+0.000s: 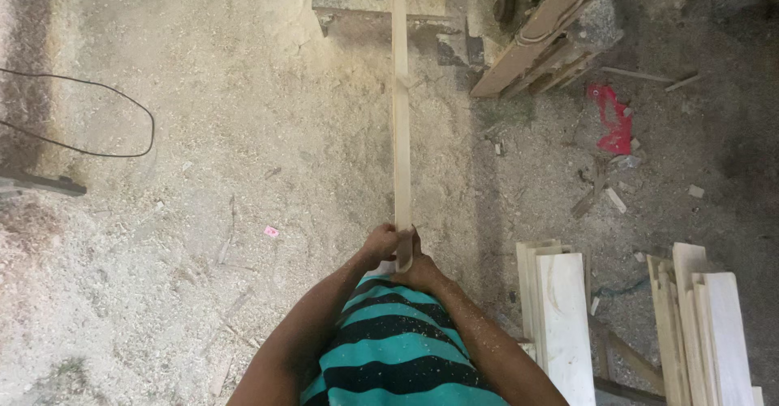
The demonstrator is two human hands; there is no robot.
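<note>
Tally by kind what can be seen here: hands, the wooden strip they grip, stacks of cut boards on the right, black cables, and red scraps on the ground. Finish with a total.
Hands: 2, left hand and right hand
Long wooden strip: 1
Board stacks: 2, near stack and far stack
Black cable: 1
Red scrap: 1
Total: 7

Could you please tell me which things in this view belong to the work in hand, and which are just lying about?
In hand:
- long wooden strip, its near end gripped by the left hand and right hand

Lying about:
- stacks of pale boards at the lower right
- black cable on the sawdust
- red scrap
- wooden pallet
</note>
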